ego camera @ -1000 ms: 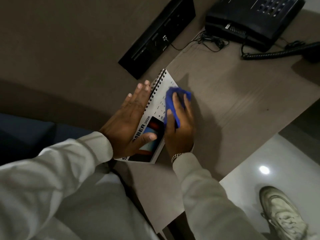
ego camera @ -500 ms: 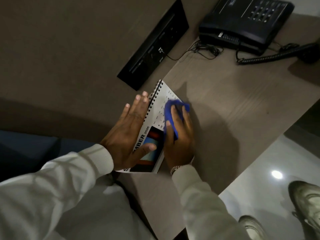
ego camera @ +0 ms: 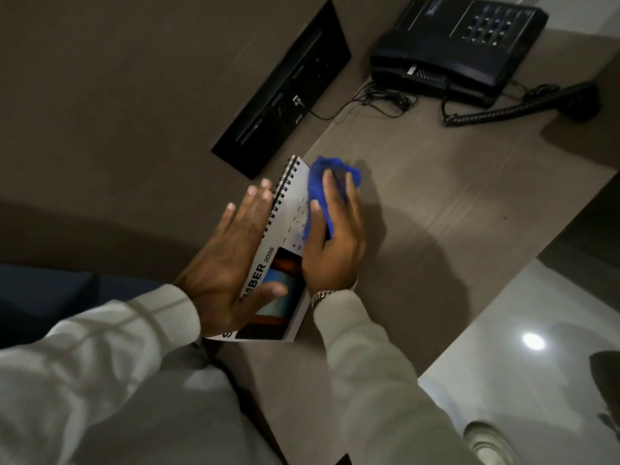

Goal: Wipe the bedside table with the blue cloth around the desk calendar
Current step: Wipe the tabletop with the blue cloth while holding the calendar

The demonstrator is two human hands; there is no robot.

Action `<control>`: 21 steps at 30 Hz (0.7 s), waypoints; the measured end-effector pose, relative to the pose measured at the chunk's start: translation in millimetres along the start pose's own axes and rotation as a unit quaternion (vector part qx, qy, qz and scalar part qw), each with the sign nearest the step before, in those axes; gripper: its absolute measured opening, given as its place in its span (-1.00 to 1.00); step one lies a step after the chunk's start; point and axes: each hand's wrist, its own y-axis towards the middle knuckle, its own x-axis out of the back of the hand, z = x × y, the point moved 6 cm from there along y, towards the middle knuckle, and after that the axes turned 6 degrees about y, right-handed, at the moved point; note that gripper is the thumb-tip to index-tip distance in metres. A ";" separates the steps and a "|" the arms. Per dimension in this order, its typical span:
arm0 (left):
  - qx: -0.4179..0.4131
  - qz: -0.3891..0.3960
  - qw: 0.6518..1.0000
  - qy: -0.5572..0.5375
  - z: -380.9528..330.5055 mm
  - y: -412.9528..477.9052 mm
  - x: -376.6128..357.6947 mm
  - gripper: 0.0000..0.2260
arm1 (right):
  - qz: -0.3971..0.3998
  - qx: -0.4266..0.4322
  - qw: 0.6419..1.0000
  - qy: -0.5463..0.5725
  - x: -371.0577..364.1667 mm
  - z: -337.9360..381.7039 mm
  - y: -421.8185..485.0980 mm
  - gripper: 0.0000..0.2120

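Observation:
A spiral-bound desk calendar (ego camera: 291, 199) stands on the brown bedside table (ego camera: 453, 203), near its left edge by the wall. My left hand (ego camera: 231, 260) rests flat against the calendar's spiral side, fingers spread, thumb over the front picture. My right hand (ego camera: 335, 243) presses a crumpled blue cloth (ego camera: 322, 182) against the calendar's face and the tabletop beside it. Most of the cloth lies under my fingers, with only its far end showing.
A black desk phone (ego camera: 463, 45) sits at the table's far end, its coiled cord (ego camera: 503, 112) trailing right. A black socket panel (ego camera: 285, 92) is set in the wall at left, with a thin cable (ego camera: 379, 99) running to the phone. Glossy floor and a shoe (ego camera: 486, 444) lie at right.
My right hand has slid the blue cloth forward along the calendar toward its far top corner. My left hand has kept its hold on the calendar.

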 end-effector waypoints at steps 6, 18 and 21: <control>-0.001 -0.002 1.000 0.001 1.0 0.4 -0.3 -0.13 | 0.062 -0.074 0.993 -0.065 10.2 -13.3 -58.8 -0.58; 0.076 0.020 0.989 0.124 -0.4 -2.3 6.5 -0.17 | 0.419 -0.138 0.885 -0.149 100.7 34.5 -72.6 -0.58; 0.117 -0.007 0.985 0.124 -17.3 -1.6 13.2 -0.19 | 0.423 -0.060 0.876 -0.224 133.8 48.9 -4.0 -0.61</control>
